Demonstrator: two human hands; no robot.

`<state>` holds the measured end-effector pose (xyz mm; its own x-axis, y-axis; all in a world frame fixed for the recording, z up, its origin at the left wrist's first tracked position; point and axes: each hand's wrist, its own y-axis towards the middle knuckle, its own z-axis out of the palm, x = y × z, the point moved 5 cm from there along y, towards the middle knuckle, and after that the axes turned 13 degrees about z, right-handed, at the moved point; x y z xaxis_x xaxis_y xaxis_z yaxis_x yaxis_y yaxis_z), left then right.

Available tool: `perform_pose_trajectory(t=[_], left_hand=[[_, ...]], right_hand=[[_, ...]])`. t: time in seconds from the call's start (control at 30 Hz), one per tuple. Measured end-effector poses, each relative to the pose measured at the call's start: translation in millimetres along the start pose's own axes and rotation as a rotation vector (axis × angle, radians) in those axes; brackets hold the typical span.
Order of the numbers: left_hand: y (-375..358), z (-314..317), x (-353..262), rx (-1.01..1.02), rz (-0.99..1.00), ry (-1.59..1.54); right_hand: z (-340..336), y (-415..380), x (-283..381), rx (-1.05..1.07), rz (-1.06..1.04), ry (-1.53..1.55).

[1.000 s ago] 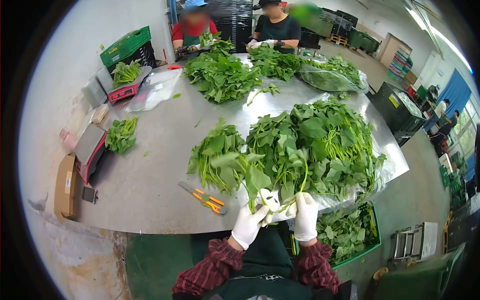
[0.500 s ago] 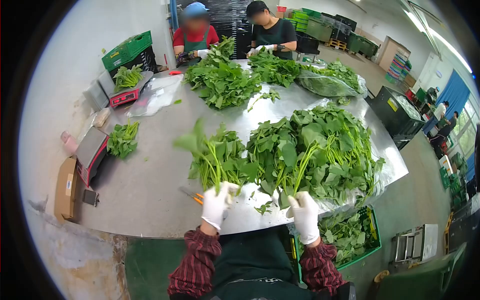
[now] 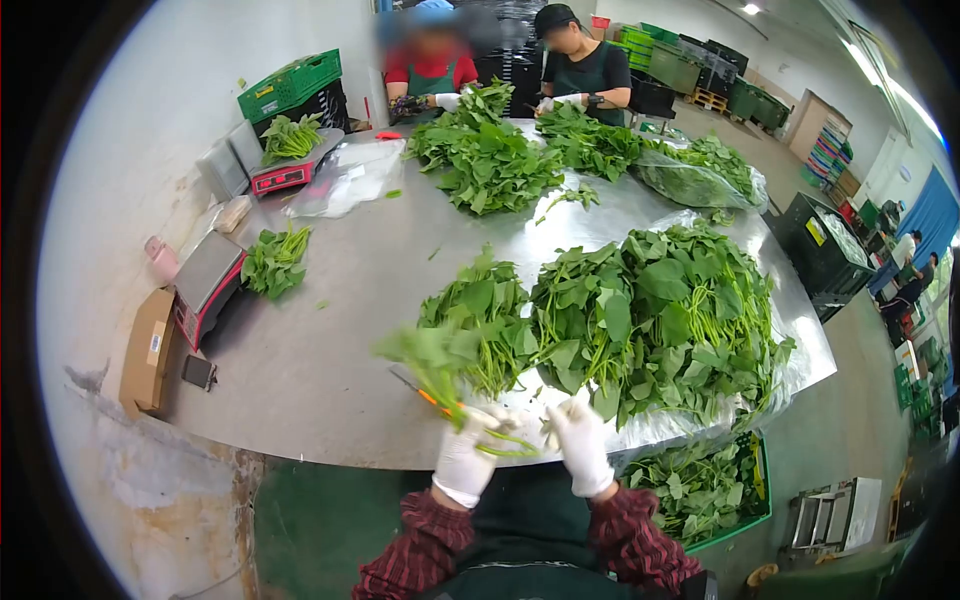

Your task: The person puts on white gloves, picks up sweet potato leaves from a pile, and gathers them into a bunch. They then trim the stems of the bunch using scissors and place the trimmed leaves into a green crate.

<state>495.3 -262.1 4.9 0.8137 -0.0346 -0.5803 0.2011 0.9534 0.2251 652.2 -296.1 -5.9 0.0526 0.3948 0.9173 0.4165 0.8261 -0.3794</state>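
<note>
My left hand [image 3: 466,462], in a white glove, is closed around a small bunch of leafy green stems [image 3: 432,362]. The leaves point up and to the left, blurred by motion, and one stem curves out to the right below the fingers. My right hand [image 3: 582,446], also gloved, is closed just to the right, its fingertips pinched together; whatever they hold is hidden. Behind the held bunch, orange-handled scissors [image 3: 432,400] lie partly covered. A small heap of greens [image 3: 480,315] and a larger heap [image 3: 665,315] lie beyond my hands.
The metal table [image 3: 350,400] carries two red scales [image 3: 283,178] [image 3: 212,290] at left and more greens [image 3: 485,160] at the far side. Two co-workers stand there. A green crate [image 3: 700,485] of greens sits below the right edge.
My hands have come closer together. The bunch in my left hand has dropped lower and tilts further left. My right hand has moved away from the large heap's edge. The view has shifted slightly.
</note>
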Motion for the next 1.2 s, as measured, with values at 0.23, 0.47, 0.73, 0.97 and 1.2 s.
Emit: perform_pose_trajectory(t=[0.23, 0.47, 0.73, 0.97, 1.2], left_hand=[[10.7, -41.3, -48.2, -0.131, 0.074, -0.035], [1.1, -63.4, -37.7, -0.162, -0.007, -0.176], [9.2, -58.0, -22.1, -0.215, -0.015, -0.02], [15.5, -16.1, 25.9, -0.112, -0.147, 0.263], [16.1, -0.8, 39.6, -0.113, -0.184, 0.256]], right_hand=[[57.5, 73.8, -6.0, -0.083, -0.41, -0.567], [101.8, 123.3, -9.9, -0.235, -0.475, -1.028], [-9.4, 63.2, 68.4, -0.109, -0.251, -0.137], [-4.3, 9.0, 41.8, -0.092, -0.36, -0.597], [-2.4, -15.8, 12.8, 0.081, -0.497, -0.591]])
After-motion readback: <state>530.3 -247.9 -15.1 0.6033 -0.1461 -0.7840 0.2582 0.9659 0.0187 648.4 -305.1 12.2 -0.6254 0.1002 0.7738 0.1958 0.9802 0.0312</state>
